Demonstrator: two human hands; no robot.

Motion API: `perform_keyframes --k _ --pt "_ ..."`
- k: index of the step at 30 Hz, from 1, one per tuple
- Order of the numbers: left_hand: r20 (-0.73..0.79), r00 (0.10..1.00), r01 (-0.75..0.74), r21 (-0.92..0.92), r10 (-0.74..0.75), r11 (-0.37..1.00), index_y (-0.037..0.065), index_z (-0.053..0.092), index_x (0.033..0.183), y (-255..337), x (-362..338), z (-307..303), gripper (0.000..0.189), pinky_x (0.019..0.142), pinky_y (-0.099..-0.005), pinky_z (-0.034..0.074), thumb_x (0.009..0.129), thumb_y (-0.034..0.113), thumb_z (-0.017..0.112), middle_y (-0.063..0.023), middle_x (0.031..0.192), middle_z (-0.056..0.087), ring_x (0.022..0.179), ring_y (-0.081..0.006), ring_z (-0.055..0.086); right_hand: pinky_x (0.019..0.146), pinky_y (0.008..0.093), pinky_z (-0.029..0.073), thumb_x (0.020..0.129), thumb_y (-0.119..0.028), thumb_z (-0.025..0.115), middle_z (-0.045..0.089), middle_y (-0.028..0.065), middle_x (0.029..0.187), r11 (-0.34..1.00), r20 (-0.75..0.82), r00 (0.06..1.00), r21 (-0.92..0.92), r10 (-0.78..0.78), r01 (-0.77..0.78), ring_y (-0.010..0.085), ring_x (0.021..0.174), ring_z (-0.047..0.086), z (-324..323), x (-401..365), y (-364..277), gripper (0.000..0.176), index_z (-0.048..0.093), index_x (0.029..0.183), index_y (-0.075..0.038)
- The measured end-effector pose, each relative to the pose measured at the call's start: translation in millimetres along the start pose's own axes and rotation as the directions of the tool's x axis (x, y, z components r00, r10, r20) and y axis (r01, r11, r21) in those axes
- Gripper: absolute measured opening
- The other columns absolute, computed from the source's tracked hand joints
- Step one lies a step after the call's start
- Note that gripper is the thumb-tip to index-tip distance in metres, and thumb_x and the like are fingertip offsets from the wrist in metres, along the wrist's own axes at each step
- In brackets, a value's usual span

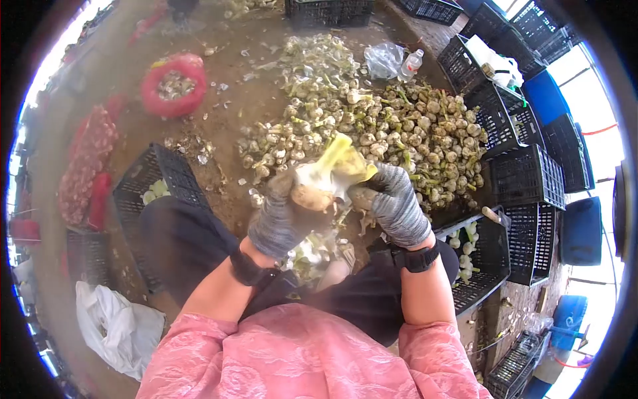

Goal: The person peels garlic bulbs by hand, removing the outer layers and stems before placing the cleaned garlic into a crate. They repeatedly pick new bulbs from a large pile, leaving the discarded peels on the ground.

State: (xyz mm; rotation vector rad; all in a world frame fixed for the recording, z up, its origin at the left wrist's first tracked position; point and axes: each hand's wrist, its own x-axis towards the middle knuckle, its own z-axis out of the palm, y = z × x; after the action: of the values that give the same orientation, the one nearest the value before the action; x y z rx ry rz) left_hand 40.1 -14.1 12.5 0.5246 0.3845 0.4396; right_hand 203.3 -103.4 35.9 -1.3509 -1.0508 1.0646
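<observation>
A large garlic bulb with a yellow-green stalk is up in front of me, its pale outer skin partly pulled loose. My left hand, in a grey knit glove, is closed around the bulb's left side. My right hand, gloved alike, is closed on the loose skin and leaves at the right; its fingertips are partly hidden. Below the hands, peeled skins lie between my legs. Just beyond them spreads a big heap of unpeeled garlic bulbs on the ground.
Black crates with pale bulbs stand at my left and right. More crates line the right side. A red net sack, a filled net bag, a white bag and a plastic bottle are around me.
</observation>
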Motion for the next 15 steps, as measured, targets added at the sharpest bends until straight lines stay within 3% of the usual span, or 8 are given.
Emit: perform_keyframes --k 2,4,6,8,9,10,12,15 --pt "-0.024 0.999 -0.023 -0.027 0.023 0.999 0.006 0.045 0.114 -3 5 -7 0.077 0.073 -0.0323 0.052 0.062 0.059 0.067 -0.0083 0.101 0.056 0.088 -0.0209 0.058 0.065 0.0224 0.044 0.076 -0.007 0.059 0.060 0.0009 0.078 0.977 0.003 0.998 0.204 0.056 -0.055 0.0072 0.069 0.052 -1 1 -3 0.021 0.060 0.095 0.001" --pt "0.083 0.961 -0.262 0.571 0.262 0.778 0.006 0.042 0.119 -5 11 -16 0.069 0.073 -0.0305 0.052 0.069 0.045 0.069 -0.0090 0.103 0.056 0.089 -0.0208 0.058 0.066 0.0223 0.043 0.076 -0.008 0.059 0.060 -0.0004 0.080 0.972 0.013 0.996 0.218 0.091 -0.091 0.0068 0.071 0.052 -2 1 -4 0.023 0.060 0.097 0.001" --pt "0.197 0.909 -0.417 0.492 0.369 0.765 0.004 0.038 0.123 -8 14 -25 0.061 0.073 -0.0270 0.051 0.074 0.026 0.068 -0.0094 0.106 0.055 0.089 -0.0197 0.058 0.066 0.0217 0.043 0.076 -0.007 0.059 0.061 0.0002 0.082 0.978 -0.017 0.998 0.201 0.060 -0.056 0.0065 0.072 0.052 3 1 -4 0.024 0.060 0.098 0.001" --pt "0.299 0.856 -0.460 0.813 0.421 0.358 0.000 0.041 0.119 0 6 -17 0.050 0.072 -0.0258 0.050 0.076 0.011 0.065 -0.0113 0.103 0.057 0.087 -0.0193 0.059 0.064 0.0204 0.044 0.074 -0.005 0.058 0.061 0.0008 0.082 0.987 -0.005 0.999 0.155 0.054 -0.052 0.0062 0.071 0.053 2 1 -4 0.022 0.060 0.095 0.001" --pt "0.035 0.941 -0.325 0.374 0.337 0.869 -0.002 0.044 0.115 0 -3 -2 0.053 0.070 -0.0274 0.050 0.071 0.014 0.068 -0.0114 0.093 0.060 0.081 -0.0195 0.059 0.064 0.0203 0.044 0.074 -0.003 0.057 0.061 0.0009 0.081 0.977 -0.005 0.997 0.198 0.078 -0.076 0.0061 0.070 0.053 0 2 -1 0.022 0.061 0.095 0.001" --pt "0.035 0.941 -0.324 0.374 0.336 0.869 -0.002 0.044 0.115 0 -3 -9 0.053 0.070 -0.0274 0.050 0.071 0.014 0.068 -0.0114 0.093 0.060 0.081 -0.0195 0.059 0.064 0.0201 0.044 0.073 -0.002 0.056 0.062 0.0010 0.081 0.966 -0.002 0.995 0.240 0.103 -0.100 0.0060 0.069 0.053 -1 3 -1 0.021 0.061 0.094 0.001" --pt "0.262 0.965 0.026 -0.057 -0.011 0.998 0.007 0.043 0.120 0 -3 -27 0.052 0.079 -0.0309 0.047 0.075 0.026 0.060 -0.0091 0.109 0.052 0.097 -0.0201 0.053 0.060 0.0183 0.043 0.073 -0.003 0.055 0.061 0.0000 0.077 0.958 -0.085 0.982 0.248 0.171 -0.145 0.0051 0.065 0.053 4 5 -8 0.022 0.062 0.094 0.001" --pt "0.175 0.984 -0.015 -0.070 0.027 0.997 0.006 0.042 0.120 -2 -3 -19 0.050 0.077 -0.0325 0.048 0.075 0.019 0.059 -0.0087 0.106 0.053 0.093 -0.0197 0.055 0.053 0.0155 0.042 0.076 -0.005 0.054 0.061 0.0006 0.075 0.869 -0.144 0.979 0.491 0.144 -0.055 0.0030 0.060 0.053 5 8 -3 0.024 0.060 0.099 -0.001"
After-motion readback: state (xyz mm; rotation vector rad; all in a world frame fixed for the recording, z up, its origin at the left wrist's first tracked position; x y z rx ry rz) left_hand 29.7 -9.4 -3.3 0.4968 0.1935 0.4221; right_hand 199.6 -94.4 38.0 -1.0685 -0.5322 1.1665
